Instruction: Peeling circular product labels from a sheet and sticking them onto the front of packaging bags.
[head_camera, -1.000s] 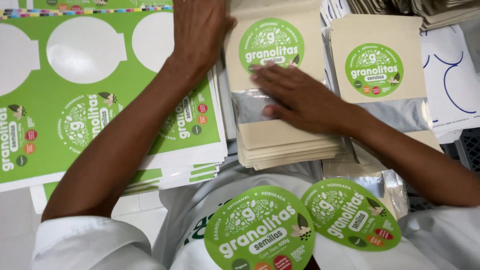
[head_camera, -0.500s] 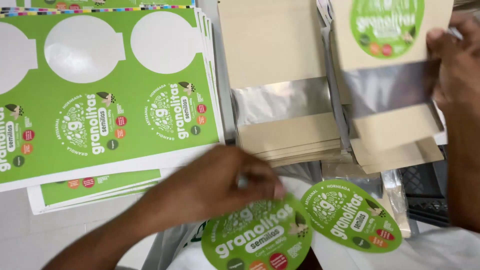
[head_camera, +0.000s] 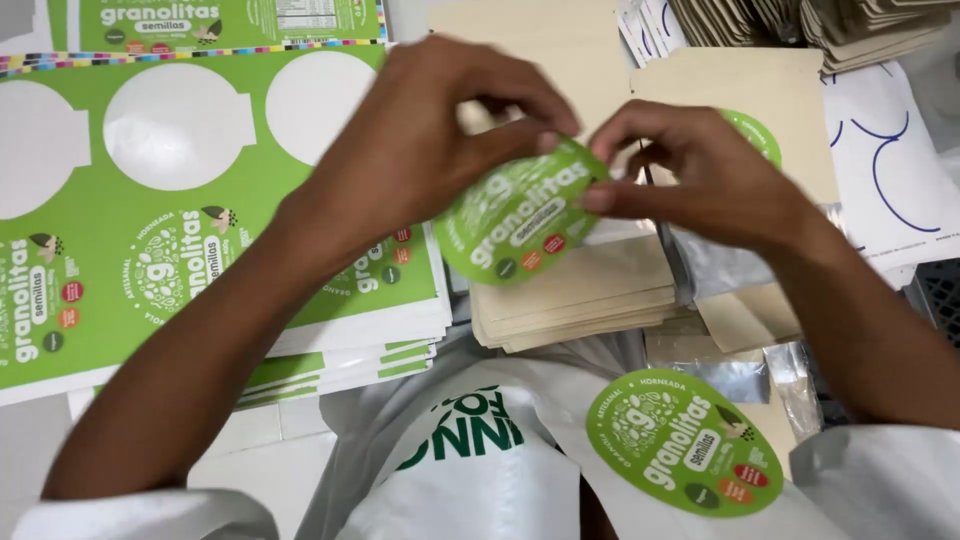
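Left hand and right hand: both pinch one round green sticker by its upper edge | sticker held above kraft pouch stack | second round sticker on white apron | green sticker sheets at left.

The green round sticker looked like glossy paper; the tan pouches were matt paper with shiny film windows.
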